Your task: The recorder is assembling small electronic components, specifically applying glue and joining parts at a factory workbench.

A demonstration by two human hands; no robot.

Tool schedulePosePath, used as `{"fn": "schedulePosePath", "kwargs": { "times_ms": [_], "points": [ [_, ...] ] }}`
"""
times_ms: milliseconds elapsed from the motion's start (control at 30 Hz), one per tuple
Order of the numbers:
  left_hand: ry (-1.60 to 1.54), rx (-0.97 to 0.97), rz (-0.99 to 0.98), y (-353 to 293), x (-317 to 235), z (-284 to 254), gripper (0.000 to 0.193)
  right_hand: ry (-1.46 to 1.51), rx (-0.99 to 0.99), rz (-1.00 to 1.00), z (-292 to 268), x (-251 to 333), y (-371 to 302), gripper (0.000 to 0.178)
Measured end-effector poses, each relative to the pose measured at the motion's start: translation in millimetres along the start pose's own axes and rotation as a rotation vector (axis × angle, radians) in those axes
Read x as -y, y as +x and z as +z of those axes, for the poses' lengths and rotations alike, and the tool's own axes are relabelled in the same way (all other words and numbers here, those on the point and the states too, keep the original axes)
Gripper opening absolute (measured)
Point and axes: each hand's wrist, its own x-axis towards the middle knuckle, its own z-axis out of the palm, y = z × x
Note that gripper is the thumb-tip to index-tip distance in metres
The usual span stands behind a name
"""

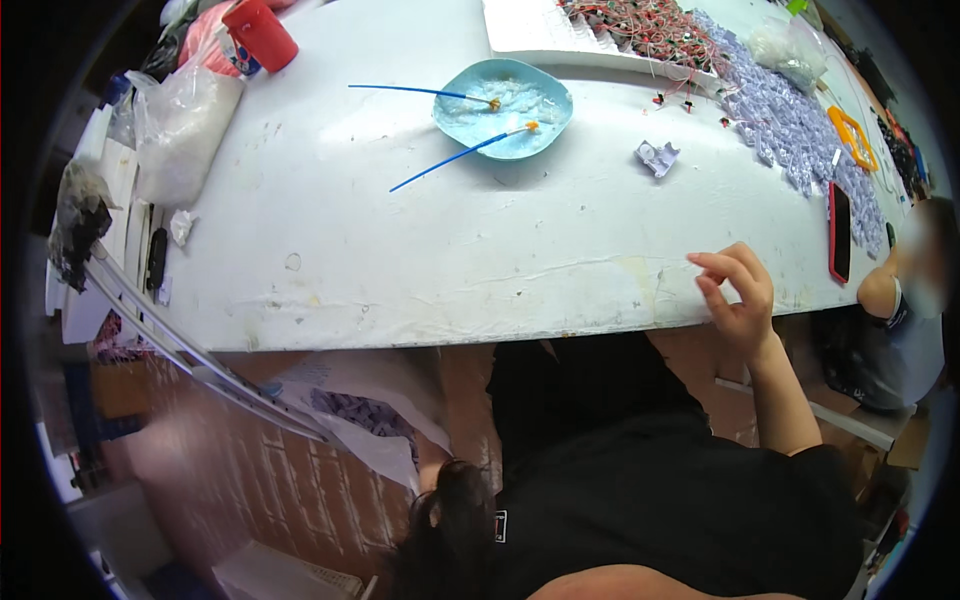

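My right hand (738,300) is raised over the table's front edge, palm turned left. Its fingers are loosely bent and apart, with nothing between them. Beyond it on the white table (400,240) lies a small pale-purple plastic piece (657,158). Further left stands a light-blue bowl (447,112) of whitish, wet-looking material. Two blue-handled brushes (440,166) with orange tips rest across its rim. Low on the left, a sliver of skin shows beside a white sack (375,440) of similar purple pieces; my left hand's fingers are hidden there.
A white foam tray (520,28) of red-wired parts stands at the back. A purple heap (800,135), orange-handled tool (851,138) and red-edged phone (839,232) lie right. Left are a clear bag (185,130), red cup (262,35) and metal arm (200,355). Another person (900,330) sits right.
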Motion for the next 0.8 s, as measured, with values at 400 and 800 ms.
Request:
{"fn": "schedulePosePath", "kwargs": {
  "times_ms": [400, 800],
  "points": [
    [-0.290, -0.032, 0.090, -29, -97, 55, 0.063, -0.179, 0.229, -0.277, 8, 4, 6, 0.029],
    [-0.520, -0.094, 0.097, 4, -56, -2, 0.062, -0.126, 0.233, -0.188, 13, 2, 7, 0.031]
  ]
}}
